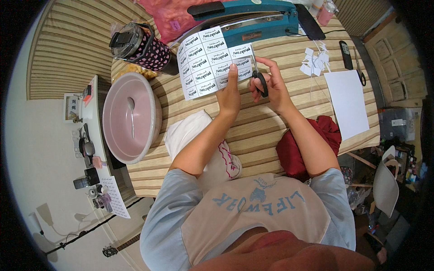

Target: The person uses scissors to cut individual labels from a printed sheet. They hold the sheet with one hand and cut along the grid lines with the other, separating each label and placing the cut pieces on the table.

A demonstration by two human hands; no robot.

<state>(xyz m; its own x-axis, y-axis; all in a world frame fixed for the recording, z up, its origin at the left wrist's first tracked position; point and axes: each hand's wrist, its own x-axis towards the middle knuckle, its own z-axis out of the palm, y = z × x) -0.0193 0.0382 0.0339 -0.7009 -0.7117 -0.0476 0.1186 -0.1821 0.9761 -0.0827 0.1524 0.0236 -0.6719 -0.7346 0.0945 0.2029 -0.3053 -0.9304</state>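
Note:
My left hand (pixel 229 93) grips a white sheet of printed labels (pixel 200 64) near its lower right part, with the thumb lying on top. The sheet bears the same writing in rows of boxes, and it is held up above the table. In my right hand (pixel 276 86) is a pair of scissors with black handles (pixel 260 84), fingers through the loops. Their metal blades point away from me along the sheet's right edge. Whether the blades are closed on the paper is too small to tell.
A teal impulse sealer (pixel 261 28) stands beyond the sheet. On the left are a pink basin (pixel 115 115) holding a spoon (pixel 132 115) and a tumbler (pixel 152 50). Paper scraps (pixel 315 62), a blank sheet (pixel 347 105), a phone (pixel 310 22) and other scissors (pixel 361 76) lie right.

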